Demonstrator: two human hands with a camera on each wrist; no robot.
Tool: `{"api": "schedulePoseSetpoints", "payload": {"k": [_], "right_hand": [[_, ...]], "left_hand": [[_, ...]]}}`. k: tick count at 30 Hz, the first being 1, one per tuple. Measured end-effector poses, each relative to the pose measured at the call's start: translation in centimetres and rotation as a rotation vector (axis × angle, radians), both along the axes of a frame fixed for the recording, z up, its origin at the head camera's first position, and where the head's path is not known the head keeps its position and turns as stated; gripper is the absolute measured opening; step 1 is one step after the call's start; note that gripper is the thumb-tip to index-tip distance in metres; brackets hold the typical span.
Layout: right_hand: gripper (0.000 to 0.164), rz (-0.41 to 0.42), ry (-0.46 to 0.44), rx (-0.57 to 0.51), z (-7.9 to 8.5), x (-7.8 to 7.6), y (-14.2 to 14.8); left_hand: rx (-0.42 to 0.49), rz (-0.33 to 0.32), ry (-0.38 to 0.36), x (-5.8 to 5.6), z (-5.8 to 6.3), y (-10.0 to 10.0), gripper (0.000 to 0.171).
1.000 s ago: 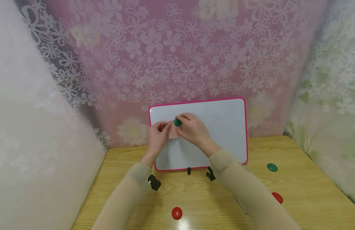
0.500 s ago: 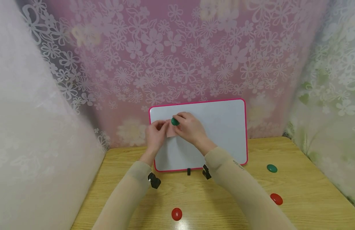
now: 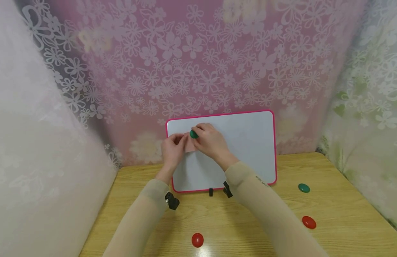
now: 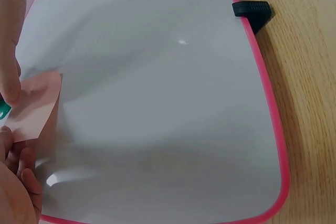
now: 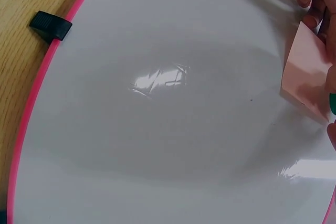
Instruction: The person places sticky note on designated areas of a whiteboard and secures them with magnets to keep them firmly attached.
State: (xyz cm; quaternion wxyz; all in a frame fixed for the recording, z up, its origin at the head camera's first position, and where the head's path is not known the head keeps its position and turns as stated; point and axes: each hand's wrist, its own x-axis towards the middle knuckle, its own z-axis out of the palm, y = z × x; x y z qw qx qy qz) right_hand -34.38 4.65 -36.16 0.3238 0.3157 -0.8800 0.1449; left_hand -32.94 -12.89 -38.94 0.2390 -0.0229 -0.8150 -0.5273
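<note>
A small pink paper square (image 3: 189, 144) lies against the upper left of a whiteboard (image 3: 237, 150) with a pink frame. My left hand (image 3: 172, 149) pinches the paper's left edge between thumb and finger. In my right hand (image 3: 212, 142) is a round green magnet (image 3: 193, 134), pinched over the paper's top edge. The left wrist view shows the paper (image 4: 35, 106) with its lower edge standing off the board; only a sliver of the green magnet (image 4: 3, 109) shows there. From the right wrist, the paper (image 5: 307, 74) appears at the far right beside the left hand's fingers (image 5: 312, 3).
The whiteboard leans at the back of a wooden table (image 3: 249, 228), with a black foot (image 3: 211, 192) at its bottom edge. On the table lie a red magnet (image 3: 197, 240) at the front, another red magnet (image 3: 309, 222) and a green magnet (image 3: 304, 187) at the right.
Both hands have shifted slightly left and up across the board with the paper and the green magnet. The right forearm has swung left, uncovering more of the right-hand red magnet.
</note>
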Motion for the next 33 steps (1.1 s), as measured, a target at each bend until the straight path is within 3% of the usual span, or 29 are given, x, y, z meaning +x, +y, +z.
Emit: {"api": "schedulePoseSetpoints", "payload": {"k": [33], "right_hand": [[0.036,-0.065,-0.007,0.047,0.06,0.09,-0.8]], "left_hand": [[-0.009,0.05,-0.019,-0.12,-0.06,0.04,0.027]]}}
